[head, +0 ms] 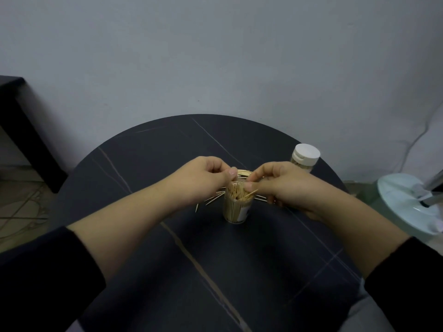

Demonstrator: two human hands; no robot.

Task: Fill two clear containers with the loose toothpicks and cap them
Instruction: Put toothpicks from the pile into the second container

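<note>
On the round, dark, vein-marked table (167, 144) we find a clear cylindrical open container (236, 212), upright at centre, packed with slender wooden toothpicks (237, 197) standing on end. Our left hand (208, 173) and right hand (280, 185), fingers curled, each pinch toothpicks at its mouth. Loose toothpicks (214, 198) lie fanned just beside it. The filled capped container (302, 164), under a smooth white cap (306, 153), stands behind the right hand.

A: What's behind the round dark worktop (167, 144)?
B: Plain grey wall (215, 56), dim light. Dark furniture (14, 111) at the left edge, pale floor (21, 188) below it, a thin cable (422, 134) at right.
</note>
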